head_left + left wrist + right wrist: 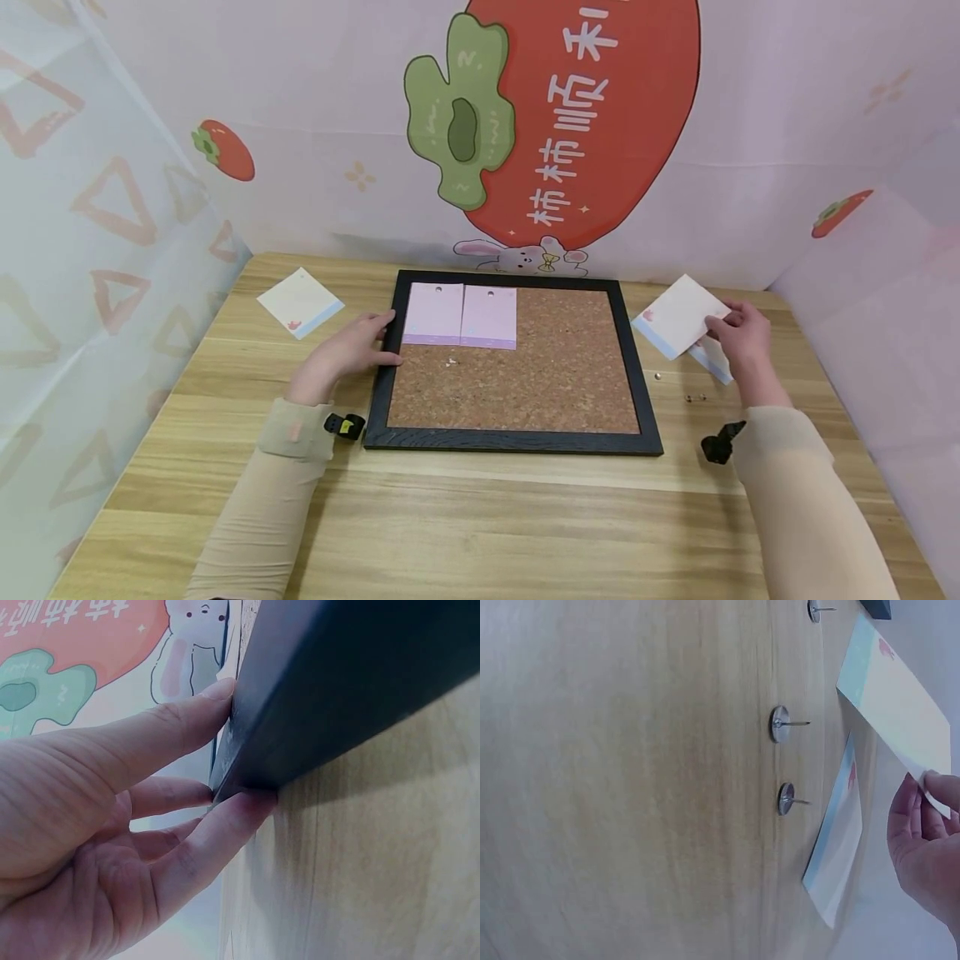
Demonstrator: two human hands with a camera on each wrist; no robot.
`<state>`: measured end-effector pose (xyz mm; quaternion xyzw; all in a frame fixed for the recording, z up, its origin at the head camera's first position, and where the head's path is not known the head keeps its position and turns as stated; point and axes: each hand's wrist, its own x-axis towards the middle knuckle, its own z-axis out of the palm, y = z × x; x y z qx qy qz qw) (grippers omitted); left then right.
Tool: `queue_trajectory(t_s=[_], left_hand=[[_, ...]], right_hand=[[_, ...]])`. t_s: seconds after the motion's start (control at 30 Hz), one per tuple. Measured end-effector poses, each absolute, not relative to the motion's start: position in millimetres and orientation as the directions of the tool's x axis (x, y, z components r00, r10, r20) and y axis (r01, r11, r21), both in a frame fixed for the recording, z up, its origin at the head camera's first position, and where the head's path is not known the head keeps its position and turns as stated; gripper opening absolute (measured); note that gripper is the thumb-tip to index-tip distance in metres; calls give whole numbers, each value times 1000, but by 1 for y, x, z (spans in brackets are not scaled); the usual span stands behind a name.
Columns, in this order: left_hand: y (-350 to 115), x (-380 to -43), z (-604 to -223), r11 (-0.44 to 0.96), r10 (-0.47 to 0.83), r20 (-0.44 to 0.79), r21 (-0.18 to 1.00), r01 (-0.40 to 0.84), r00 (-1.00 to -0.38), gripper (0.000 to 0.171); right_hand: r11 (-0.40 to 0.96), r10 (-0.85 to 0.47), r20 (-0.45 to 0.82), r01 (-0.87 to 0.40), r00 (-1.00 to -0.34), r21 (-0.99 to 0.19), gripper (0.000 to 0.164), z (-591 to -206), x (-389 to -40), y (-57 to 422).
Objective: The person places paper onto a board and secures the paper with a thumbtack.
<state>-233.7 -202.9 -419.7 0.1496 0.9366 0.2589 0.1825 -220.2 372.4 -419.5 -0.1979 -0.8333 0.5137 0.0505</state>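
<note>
My right hand (747, 337) pinches a white note card (681, 317) with a blue border by its right corner. In the right wrist view the card (900, 701) tilts up off the table, thumb on one face and fingers behind it. A second such card (712, 360) lies partly under it in the head view. My left hand (347, 354) grips the left side of a black-framed cork board (517, 392); in the left wrist view thumb and fingers are at the frame (300, 682). Two pink-and-purple cards (433, 312) hang side by side at the board's upper left, each with a thumbtack (491, 293).
Several thumbtacks lie points up right of the board, among them one tack (780, 724) near the cards. Another blue-bordered card (300, 302) lies left of the board. Small white scraps (451, 362) sit on the cork. A printed backdrop (330, 183) rises behind the wooden table (480, 525).
</note>
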Motion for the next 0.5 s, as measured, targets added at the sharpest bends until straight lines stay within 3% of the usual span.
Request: queue_trajectory(t_s=[0.17, 0.5], left_hand=[[-202, -233, -418, 819, 377, -259, 542, 189, -889, 86], [-202, -233, -419, 817, 379, -262, 544, 188, -887, 87]], right_hand=[[171, 397, -126, 209, -909, -963, 49, -420, -217, 376], [85, 395, -156, 205, -905, -975, 35, -421, -213, 382]])
